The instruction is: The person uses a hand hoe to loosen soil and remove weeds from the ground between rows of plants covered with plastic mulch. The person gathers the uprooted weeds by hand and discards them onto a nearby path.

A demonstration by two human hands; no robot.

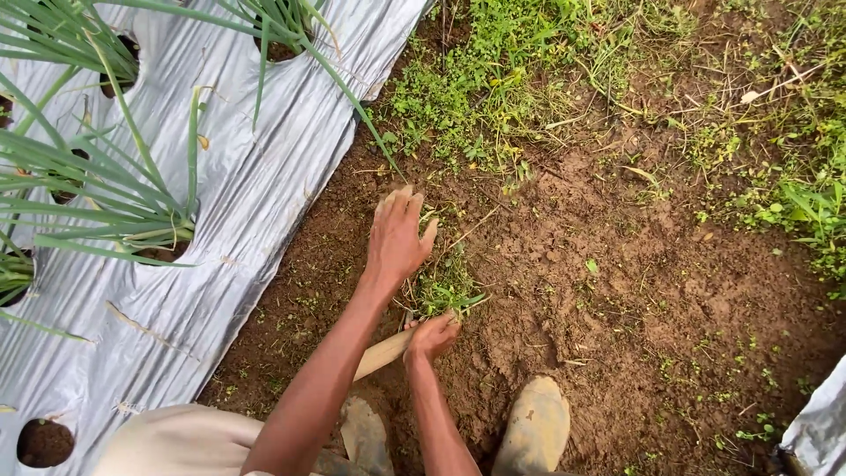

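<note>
— What do we have closest to us?

— Two mud-caked boots [536, 421] at the bottom edge, partly cut off, on bare brown soil [617, 291]. Just above them our right hand [432, 336] is curled tight around a wooden handle [382, 353]; the fingers are pressed together around it. We cannot see the tool's working end: it is hidden under the hand and the weeds.

— And the other hand?

— Our left hand [398, 236] lies farther out, palm down, fingers together and slightly bent, resting on the clump of weeds [445, 286] that sits between the two hands. Whether it grips any stems we cannot tell.

— How much room is around us?

— The open furrow runs to the right and ahead. To the left it ends at the edge of the silver plastic mulch [264, 185], where green onion plants [115, 203] rise from holes. A corner of another sheet [820, 427] shows at lower right, mostly cut off. Beyond, grassy weeds [493, 79] cover the ground.
</note>
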